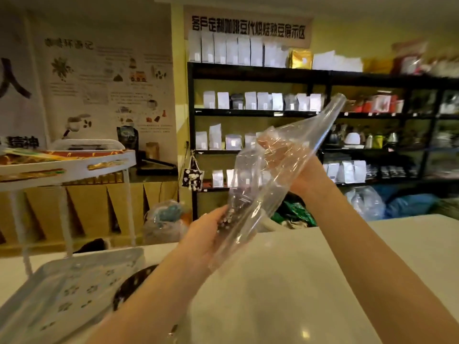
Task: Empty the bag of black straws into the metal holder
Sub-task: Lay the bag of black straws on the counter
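Note:
I hold a long clear plastic bag (285, 155) slanted above the white counter (285, 281), its upper end pointing up to the right. My right hand (295, 167) grips the bag around its middle and shows through the plastic. My left hand (208, 234) holds the lower end. A small dark cluster with pale specks (227, 218), which may be straw ends, sits in the bag by my left fingers. The rest of the bag looks see-through. A dark round speckled thing (131, 285) shows under my left forearm; I cannot tell if it is the holder.
A white plastic tray (69, 291) with cut-out holes lies at the counter's near left. A white wire cart (67, 167) with packets stands at the left. Black shelves (260, 112) of white pouches fill the back wall. Stuffed plastic bags (164, 219) sit on the floor beyond the counter.

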